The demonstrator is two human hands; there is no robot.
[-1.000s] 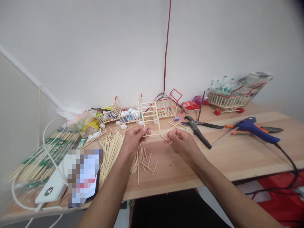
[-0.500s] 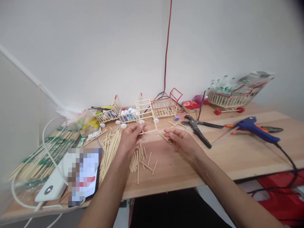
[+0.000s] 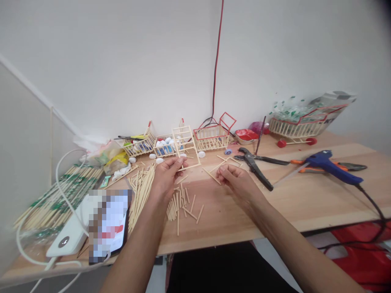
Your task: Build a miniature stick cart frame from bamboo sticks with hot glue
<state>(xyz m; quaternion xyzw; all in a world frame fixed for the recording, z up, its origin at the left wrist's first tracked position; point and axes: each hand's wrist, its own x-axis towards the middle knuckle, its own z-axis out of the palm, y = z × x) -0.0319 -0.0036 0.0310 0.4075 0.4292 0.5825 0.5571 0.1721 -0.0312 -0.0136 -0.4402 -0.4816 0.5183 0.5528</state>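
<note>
My left hand (image 3: 168, 176) pinches the near corner of a small frame of glued wooden sticks (image 3: 195, 151). The frame tilts up in front of several little stick-built carts. To the right, my right hand (image 3: 234, 179) has its fingers curled and pinched together; whether anything small is between them I cannot make out. Just beside its fingertips, a thin wooden stick (image 3: 210, 175) lies on the table. Short cut sticks (image 3: 174, 207) are scattered between the hands, and a pile of longer sticks (image 3: 142, 195) lies by my left wrist.
Pliers-like black cutters (image 3: 255, 169) and a blue glue gun (image 3: 332, 167) lie on the right. Behind stand a red-rimmed cart (image 3: 212, 138), a red paint tray (image 3: 246, 136) and a bigger cart (image 3: 293, 128). A phone (image 3: 114, 228), white power bank (image 3: 67, 240) and bundled sticks (image 3: 64, 195) occupy the left.
My right hand has drawn slightly to the right, away from the frame, its fingers curling in more. The frame in my left hand has tilted slightly. The camera view has shifted a little.
</note>
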